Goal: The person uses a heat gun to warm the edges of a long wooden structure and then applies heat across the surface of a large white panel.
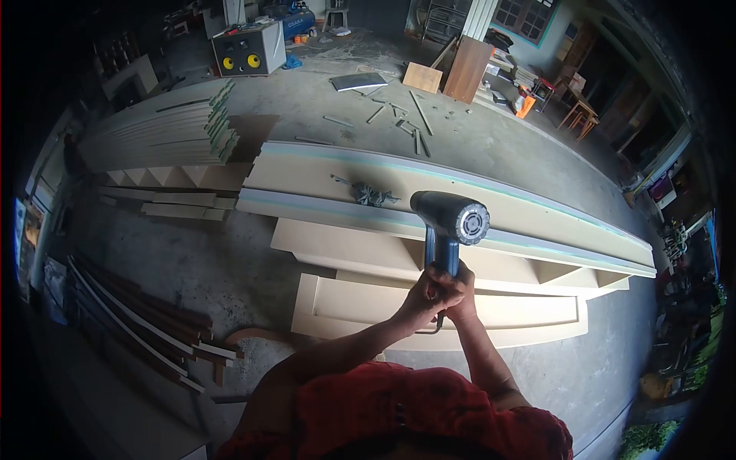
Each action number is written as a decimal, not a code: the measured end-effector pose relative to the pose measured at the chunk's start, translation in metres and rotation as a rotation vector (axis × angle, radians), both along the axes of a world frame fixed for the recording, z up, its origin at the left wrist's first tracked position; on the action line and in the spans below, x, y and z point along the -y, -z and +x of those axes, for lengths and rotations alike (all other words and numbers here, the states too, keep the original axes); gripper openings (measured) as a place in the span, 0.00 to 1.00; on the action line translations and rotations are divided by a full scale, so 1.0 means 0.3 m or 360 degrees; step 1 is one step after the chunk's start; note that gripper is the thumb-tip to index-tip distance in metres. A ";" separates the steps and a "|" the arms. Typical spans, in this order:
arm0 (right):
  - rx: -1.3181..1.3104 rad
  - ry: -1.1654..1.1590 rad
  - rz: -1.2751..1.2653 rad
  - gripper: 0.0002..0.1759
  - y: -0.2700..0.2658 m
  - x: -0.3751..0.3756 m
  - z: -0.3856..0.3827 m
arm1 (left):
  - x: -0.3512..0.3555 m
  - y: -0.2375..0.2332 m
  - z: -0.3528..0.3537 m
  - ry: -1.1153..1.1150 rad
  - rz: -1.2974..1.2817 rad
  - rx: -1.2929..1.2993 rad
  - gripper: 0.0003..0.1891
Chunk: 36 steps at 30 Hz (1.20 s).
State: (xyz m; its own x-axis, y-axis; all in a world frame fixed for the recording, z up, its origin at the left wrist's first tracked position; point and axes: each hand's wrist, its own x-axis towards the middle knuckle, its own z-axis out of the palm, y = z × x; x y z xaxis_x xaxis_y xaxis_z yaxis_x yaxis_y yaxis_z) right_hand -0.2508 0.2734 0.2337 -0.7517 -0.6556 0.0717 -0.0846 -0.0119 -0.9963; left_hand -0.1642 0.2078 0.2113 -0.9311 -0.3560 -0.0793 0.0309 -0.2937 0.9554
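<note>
A dark blue heat gun (448,218) is held upright in front of my chest, its round vented back facing me and its nozzle pointing away to the left. My right hand (461,295) is closed round the lower handle. Pressed against it, my left hand (423,301) is closed at the handle's base, where the cord (438,325) hangs down. Beyond the gun lies a long cream panel (307,172) with pale blue-green strips along its edges. A crumpled dark bundle (372,195) rests on that panel, left of the nozzle.
Long cream box sections (337,249) and a shallow framed panel (353,326) lie nearer me. Stacked boards (153,126) stand at the left, with loose strips (138,322) below. Wood offcuts (402,123) litter the concrete floor behind; a speaker box (253,50) stands farther back.
</note>
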 end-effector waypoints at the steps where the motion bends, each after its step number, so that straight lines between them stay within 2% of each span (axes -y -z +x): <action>1: -0.0067 -0.0015 -0.0008 0.15 0.005 -0.006 -0.008 | -0.004 0.008 -0.009 0.0019 0.0006 0.0041 0.39; 5: 0.0131 -0.0037 -0.0034 0.12 0.037 -0.025 -0.039 | -0.019 0.007 -0.026 0.0027 0.0005 0.0103 0.37; 7: -0.0179 -0.0098 -0.0053 0.07 0.069 -0.030 -0.053 | -0.021 0.011 -0.029 0.0024 0.0010 0.0127 0.37; 9: -0.0271 -0.0118 -0.0035 0.06 0.084 -0.038 -0.065 | -0.028 0.011 -0.034 0.0021 0.0013 0.0146 0.36; 10: -0.0367 -0.0137 -0.0016 0.08 0.088 -0.045 -0.071 | -0.035 0.009 -0.038 0.0009 0.0028 0.0155 0.36; 17: -0.0275 -0.0174 -0.0043 0.09 0.104 -0.061 -0.096 | -0.055 0.023 -0.055 -0.0006 0.0029 0.0123 0.31; 19: 0.0133 -0.0154 -0.0040 0.07 0.093 -0.060 -0.096 | -0.061 0.033 -0.060 -0.0011 0.0039 0.0123 0.31; 23: -0.0073 -0.0179 -0.0073 0.08 0.097 -0.064 -0.101 | -0.067 0.042 -0.068 -0.0031 0.0031 0.0136 0.30; 25: 0.0250 -0.0178 -0.0066 0.10 0.087 -0.068 -0.106 | -0.073 0.043 -0.074 -0.0033 0.0018 0.0156 0.30; 26: 0.0253 -0.0176 -0.0071 0.10 0.090 -0.070 -0.107 | -0.074 0.045 -0.077 -0.0038 0.0010 0.0171 0.30; 31: -0.0013 -0.0189 -0.0009 0.16 0.115 -0.075 -0.119 | -0.068 0.026 -0.089 -0.0011 -0.0033 0.0192 0.32; 35: 0.0030 -0.0147 0.0035 0.18 0.095 -0.089 -0.125 | -0.072 0.021 -0.112 0.0038 -0.0017 0.0241 0.32; 36: -0.0195 -0.0154 0.0072 0.18 0.103 -0.097 -0.135 | -0.078 0.011 -0.116 0.0050 -0.0027 0.0242 0.32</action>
State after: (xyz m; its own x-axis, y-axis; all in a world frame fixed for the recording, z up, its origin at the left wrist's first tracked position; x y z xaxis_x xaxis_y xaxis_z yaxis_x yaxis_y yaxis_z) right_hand -0.2913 0.3024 0.2028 -0.6723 -0.7292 0.1276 -0.2060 0.0187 -0.9784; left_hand -0.1990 0.2311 0.2079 -0.9195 -0.3294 -0.2143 -0.1233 -0.2761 0.9532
